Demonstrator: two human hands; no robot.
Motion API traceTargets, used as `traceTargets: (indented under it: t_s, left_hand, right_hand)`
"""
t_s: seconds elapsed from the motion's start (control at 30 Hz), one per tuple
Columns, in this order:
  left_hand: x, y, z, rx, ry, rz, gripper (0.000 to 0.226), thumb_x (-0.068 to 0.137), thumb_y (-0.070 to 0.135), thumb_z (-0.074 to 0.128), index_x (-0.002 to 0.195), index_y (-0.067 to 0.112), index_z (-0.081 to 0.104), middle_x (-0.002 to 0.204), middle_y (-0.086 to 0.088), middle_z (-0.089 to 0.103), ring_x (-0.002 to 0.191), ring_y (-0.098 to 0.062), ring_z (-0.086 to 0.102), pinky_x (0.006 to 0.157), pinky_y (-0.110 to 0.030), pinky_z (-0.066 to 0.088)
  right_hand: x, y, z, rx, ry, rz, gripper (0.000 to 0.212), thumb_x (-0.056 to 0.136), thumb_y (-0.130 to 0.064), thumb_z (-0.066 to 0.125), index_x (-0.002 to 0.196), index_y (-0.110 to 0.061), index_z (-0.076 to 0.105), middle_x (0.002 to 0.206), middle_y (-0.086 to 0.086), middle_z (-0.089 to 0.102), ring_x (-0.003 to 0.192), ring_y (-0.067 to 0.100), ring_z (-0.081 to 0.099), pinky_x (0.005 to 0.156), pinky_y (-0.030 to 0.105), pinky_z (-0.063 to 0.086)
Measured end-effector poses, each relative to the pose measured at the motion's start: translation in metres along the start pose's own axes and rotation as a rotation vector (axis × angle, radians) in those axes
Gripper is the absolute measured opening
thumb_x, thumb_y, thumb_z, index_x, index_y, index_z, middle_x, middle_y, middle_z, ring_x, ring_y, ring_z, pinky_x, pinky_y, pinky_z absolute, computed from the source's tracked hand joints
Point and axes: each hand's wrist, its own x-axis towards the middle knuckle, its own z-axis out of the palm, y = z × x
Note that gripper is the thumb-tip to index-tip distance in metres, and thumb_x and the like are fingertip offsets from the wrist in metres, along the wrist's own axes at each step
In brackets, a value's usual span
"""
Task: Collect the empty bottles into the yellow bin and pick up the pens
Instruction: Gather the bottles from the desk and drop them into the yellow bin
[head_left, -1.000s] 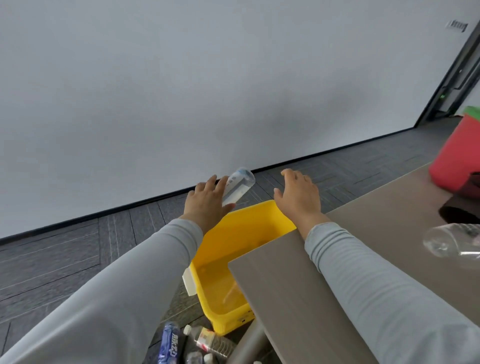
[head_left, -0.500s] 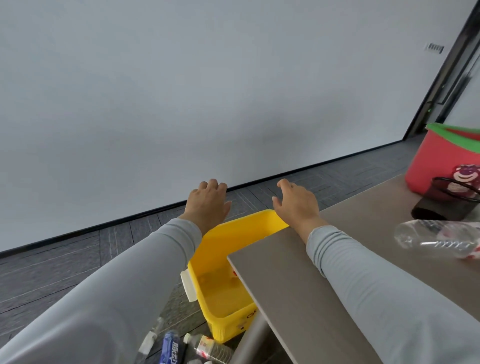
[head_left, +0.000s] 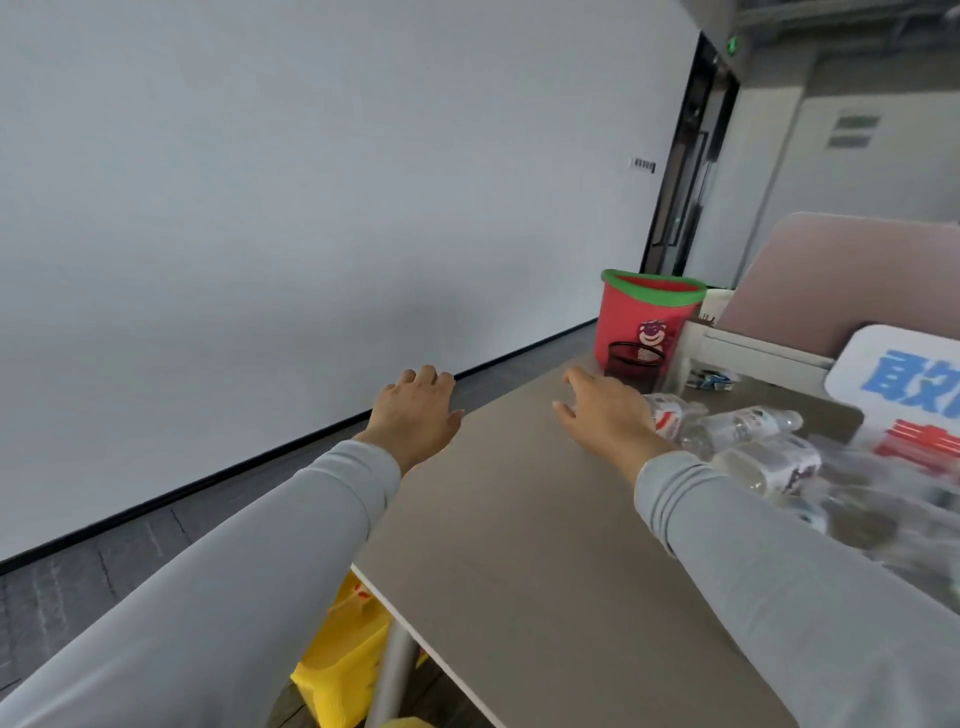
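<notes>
As left hand (head_left: 415, 415) hovers (flat), right hand (head_left: 607, 415) outstretched

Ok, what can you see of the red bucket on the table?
The red bucket looks like plastic: red wall, green rim, a cartoon bear face on the front. It stands upright, top open, at the far end of the table. A black mesh cup in front hides its lower part; whether they touch is unclear.
</notes>
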Motion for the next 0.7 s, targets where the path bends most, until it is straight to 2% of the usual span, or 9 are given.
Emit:
traceTargets:
  t_s: [0.23,0.37,0.47,0.6,0.7]
  left_hand:
    - [0.005,0.106,0.008,-0.057,-0.011,0.213,0.046,0.095,0.039,0.043,0.132,0.013,0.042,0.133,-0.007,0.046,0.122,-0.026,0.043,0.097,-0.039,0.041]
    - [0.005,0.165,0.007,-0.072,-0.011,0.326,0.047,0.093,0.038,0.043,0.133,0.013,0.042,0.131,-0.008,0.047,0.121,-0.027,0.044,0.097,-0.039,0.041]
    - [0.002,0.207,0.005,-0.117,-0.027,0.389,0.047,0.095,0.038,0.041,0.133,0.012,0.040,0.133,-0.009,0.046,0.122,-0.030,0.044,0.096,-0.041,0.040]
    - [-0.008,0.256,0.001,-0.166,-0.143,0.439,0.057,0.093,0.046,0.040,0.138,0.012,0.034,0.143,-0.012,0.038,0.129,-0.033,0.039,0.099,-0.044,0.040]
    - [-0.017,0.286,0.003,-0.127,-0.297,0.430,0.077,0.088,0.061,0.041,0.143,0.011,0.025,0.148,-0.016,0.031,0.129,-0.034,0.041,0.101,-0.044,0.040]
  right_hand:
    - [-0.071,0.094,-0.050,-0.067,0.029,0.165,0.027,0.093,-0.034,0.047,0.112,-0.016,0.050,0.100,0.008,0.067,0.089,0.027,0.062,0.070,0.034,0.048]
    - [-0.111,0.139,-0.080,-0.126,0.035,0.266,0.035,0.095,-0.037,0.046,0.124,-0.016,0.047,0.111,0.009,0.065,0.097,0.028,0.063,0.077,0.035,0.051]
    - [-0.141,0.171,-0.098,-0.214,0.040,0.314,0.034,0.096,-0.037,0.044,0.123,-0.016,0.047,0.116,0.007,0.063,0.097,0.026,0.063,0.080,0.033,0.053]
    - [-0.181,0.204,-0.118,-0.266,0.055,0.409,0.037,0.094,-0.038,0.048,0.126,-0.019,0.045,0.124,0.001,0.059,0.101,0.025,0.063,0.086,0.033,0.052]
    - [-0.205,0.220,-0.127,-0.283,0.076,0.422,0.039,0.094,-0.038,0.049,0.128,-0.020,0.043,0.128,0.000,0.058,0.098,0.024,0.065,0.081,0.030,0.055]
